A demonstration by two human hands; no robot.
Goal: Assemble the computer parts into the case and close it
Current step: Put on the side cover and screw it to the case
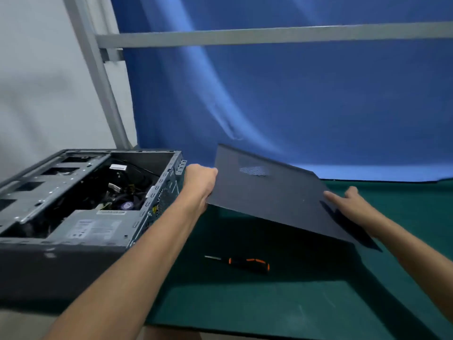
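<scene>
the side panel [269, 200] was a flat, matte dark sheet with a small patch of fine mesh [253, 171] near its far edge. it hung tilted in the air over the green mat [269, 303], far edge high and near corner low, just to the right of the computer case [61, 266] and apart from it. the left hand [199, 185] gripped the panel's left edge, fingers wrapped under. the right hand [348, 202] pinched the right edge, one digit lying flat on the top face.

open mat lay between the case and the panel. a screwdriver [245, 262] with a black and orange handle rested in the panel's shadow.

the case lay on its side with the open face up, a grey metal box with punched walls. inside sat a grey power supply [95, 227] at the near side, dark cables [132, 190] in the middle and a steel drive cage [36, 190] along the left. a creased blue cloth [294, 106] hung behind.
</scene>
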